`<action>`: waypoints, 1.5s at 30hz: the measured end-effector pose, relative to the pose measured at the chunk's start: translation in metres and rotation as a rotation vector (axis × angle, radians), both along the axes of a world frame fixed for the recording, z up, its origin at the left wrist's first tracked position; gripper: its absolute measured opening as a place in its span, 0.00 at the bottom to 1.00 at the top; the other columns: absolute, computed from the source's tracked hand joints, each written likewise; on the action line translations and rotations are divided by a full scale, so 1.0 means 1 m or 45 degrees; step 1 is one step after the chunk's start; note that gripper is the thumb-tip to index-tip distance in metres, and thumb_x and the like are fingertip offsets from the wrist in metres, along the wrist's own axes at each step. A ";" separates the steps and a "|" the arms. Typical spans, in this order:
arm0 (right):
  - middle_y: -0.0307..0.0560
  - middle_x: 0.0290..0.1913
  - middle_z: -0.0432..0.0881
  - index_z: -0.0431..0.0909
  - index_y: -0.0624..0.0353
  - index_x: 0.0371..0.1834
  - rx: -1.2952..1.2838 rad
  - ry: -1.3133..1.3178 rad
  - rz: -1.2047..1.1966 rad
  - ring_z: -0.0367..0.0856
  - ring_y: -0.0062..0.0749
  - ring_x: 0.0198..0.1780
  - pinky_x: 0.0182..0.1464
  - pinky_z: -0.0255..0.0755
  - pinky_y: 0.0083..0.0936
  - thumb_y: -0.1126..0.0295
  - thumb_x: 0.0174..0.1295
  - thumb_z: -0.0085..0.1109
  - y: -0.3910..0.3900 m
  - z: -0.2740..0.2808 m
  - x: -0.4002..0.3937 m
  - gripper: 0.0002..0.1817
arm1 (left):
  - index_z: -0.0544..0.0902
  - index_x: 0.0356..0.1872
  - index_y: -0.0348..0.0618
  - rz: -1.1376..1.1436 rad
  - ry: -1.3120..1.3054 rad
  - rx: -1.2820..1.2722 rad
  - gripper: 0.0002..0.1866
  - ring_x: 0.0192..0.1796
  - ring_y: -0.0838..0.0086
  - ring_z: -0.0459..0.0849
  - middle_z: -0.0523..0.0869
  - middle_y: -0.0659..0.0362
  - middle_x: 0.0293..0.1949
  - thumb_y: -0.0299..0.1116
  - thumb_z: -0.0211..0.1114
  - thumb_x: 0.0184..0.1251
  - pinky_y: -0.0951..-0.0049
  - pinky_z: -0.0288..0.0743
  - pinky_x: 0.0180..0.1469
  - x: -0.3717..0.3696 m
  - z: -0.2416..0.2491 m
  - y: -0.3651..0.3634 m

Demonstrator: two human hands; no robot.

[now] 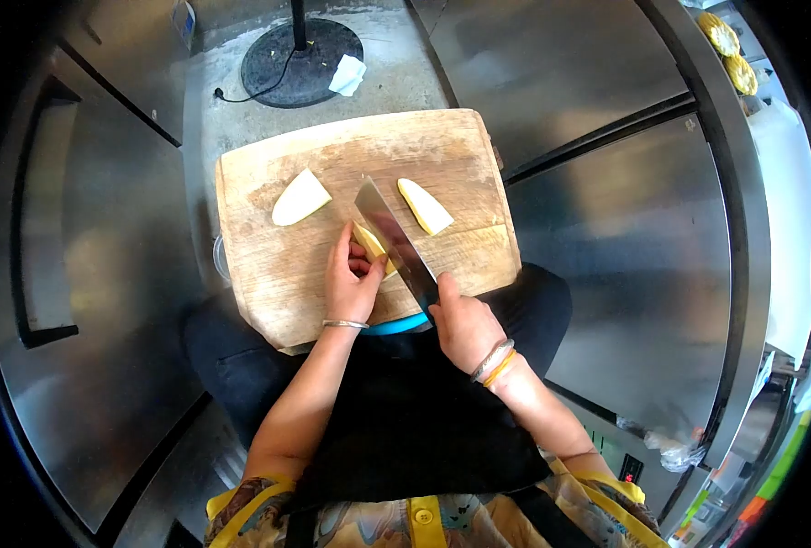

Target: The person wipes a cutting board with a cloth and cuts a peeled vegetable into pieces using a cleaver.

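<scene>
My right hand [468, 331] is wrapped round the dark handle of a kitchen knife [389, 228], its broad blade slanting up and left over the wooden cutting board [268, 265]. Just left of the blade, my left hand [355, 274] pinches a pale, yellow-skinned vegetable piece [369, 241] against the board. Whether the edge touches that piece is hard to make out. Another vegetable piece [301, 198] lies at the upper left with its white cut face showing. A third, narrower vegetable piece [425, 207] rests right of the knife.
The board sits over my lap, with a blue rim [396, 325] below its near edge. Steel cabinets [620, 237] stand close on both sides. Beyond the board are a round black stand base [282, 68] and a cord on the floor. Yellow cobs [719, 34] lie at the upper right.
</scene>
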State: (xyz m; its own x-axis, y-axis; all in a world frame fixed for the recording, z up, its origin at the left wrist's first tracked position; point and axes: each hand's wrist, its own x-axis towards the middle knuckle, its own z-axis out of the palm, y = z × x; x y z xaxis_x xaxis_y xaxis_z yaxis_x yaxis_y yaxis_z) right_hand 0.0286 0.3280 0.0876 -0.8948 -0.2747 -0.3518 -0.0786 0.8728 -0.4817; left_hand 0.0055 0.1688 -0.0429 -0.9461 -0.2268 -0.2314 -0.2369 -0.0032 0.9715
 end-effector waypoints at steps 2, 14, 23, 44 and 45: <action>0.67 0.23 0.77 0.58 0.63 0.46 0.003 -0.010 -0.003 0.77 0.67 0.30 0.30 0.68 0.54 0.73 0.63 0.54 -0.001 -0.001 -0.002 0.15 | 0.63 0.69 0.40 -0.007 0.012 -0.045 0.38 0.33 0.79 0.75 0.71 0.60 0.39 0.23 0.70 0.56 0.79 0.75 0.37 0.000 0.002 0.000; 0.66 0.24 0.77 0.58 0.65 0.47 0.026 -0.112 0.013 0.77 0.67 0.32 0.31 0.69 0.53 0.76 0.60 0.55 -0.002 0.002 -0.014 0.17 | 0.63 0.69 0.42 -0.038 -0.018 -0.016 0.39 0.32 0.80 0.75 0.70 0.60 0.40 0.22 0.70 0.55 0.80 0.76 0.34 -0.001 0.000 -0.003; 0.64 0.23 0.77 0.58 0.66 0.50 -0.022 -0.099 0.066 0.77 0.66 0.31 0.30 0.69 0.52 0.76 0.60 0.55 -0.001 -0.003 -0.017 0.19 | 0.62 0.70 0.42 -0.053 -0.020 -0.028 0.39 0.32 0.80 0.75 0.71 0.60 0.40 0.21 0.69 0.55 0.81 0.77 0.35 0.000 0.005 -0.004; 0.67 0.23 0.77 0.57 0.68 0.53 0.003 0.064 0.022 0.77 0.66 0.28 0.28 0.69 0.54 0.73 0.62 0.54 -0.007 -0.038 0.000 0.21 | 0.64 0.68 0.39 0.044 0.081 0.212 0.31 0.33 0.81 0.77 0.72 0.59 0.44 0.28 0.65 0.64 0.81 0.77 0.35 0.009 -0.006 -0.010; 0.66 0.24 0.78 0.57 0.69 0.53 0.002 0.096 0.000 0.77 0.66 0.29 0.29 0.69 0.53 0.73 0.62 0.54 -0.007 -0.035 0.000 0.21 | 0.66 0.65 0.37 0.112 0.101 0.348 0.26 0.32 0.81 0.77 0.72 0.60 0.43 0.30 0.62 0.68 0.81 0.77 0.35 0.012 0.001 -0.012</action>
State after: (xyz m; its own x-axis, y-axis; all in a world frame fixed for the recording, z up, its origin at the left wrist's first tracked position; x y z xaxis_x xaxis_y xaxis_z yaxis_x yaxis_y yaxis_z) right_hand 0.0289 0.3215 0.0522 -0.9188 -0.2745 -0.2838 -0.1149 0.8735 -0.4731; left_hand 0.0174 0.1565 -0.0416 -0.9432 -0.2480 -0.2209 -0.1472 -0.2841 0.9474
